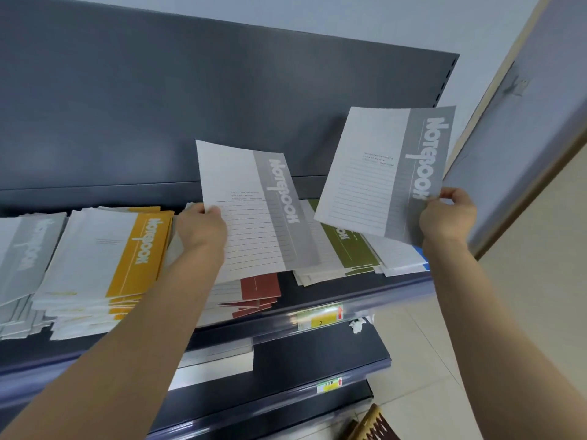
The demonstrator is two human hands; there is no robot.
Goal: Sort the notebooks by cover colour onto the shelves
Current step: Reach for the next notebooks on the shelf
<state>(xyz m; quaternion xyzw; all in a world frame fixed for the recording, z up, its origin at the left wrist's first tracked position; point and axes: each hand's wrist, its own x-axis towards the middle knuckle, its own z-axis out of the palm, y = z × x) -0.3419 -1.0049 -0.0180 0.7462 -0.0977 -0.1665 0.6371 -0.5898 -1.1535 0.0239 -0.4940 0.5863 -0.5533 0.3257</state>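
- The dark grey back panel [190,106] of the shelving unit fills the upper left of the view.
- A pale board with a wooden edge [524,138] leans along the right side, close to the unit's end.
- The top shelf [365,296] carries five piles of notebooks in a row. A lower shelf [317,354] juts out beneath it.
- From the left, the grey stack [22,255] lies at the frame edge and the yellow stack [104,265] just beside it. Both are loosely fanned.
- The red stack [257,290] sits near the shelf's front edge in the middle, mostly covered from above.
- The green stack [349,249] lies right of it, and a pile with a blue edge [403,258] is at the shelf's right end.
- One grey notebook [254,211] is tilted over the red stack, its right edge overlapping the green one. Whether it rests on the pile below cannot be told.
- A second grey notebook [381,169] hangs in the air above the right end of the shelf, over the green and blue-edged piles.
- The left hand [200,230] grips the first grey notebook by its left edge, thumb on the cover.
- The right hand [444,217] pinches the second by its lower right corner, fingers curled round the edge.
- A yellow price tag [320,319] marked "2" sits in the top shelf's front rail.
- A crumpled white scrap [357,325] hangs just right of the tag.
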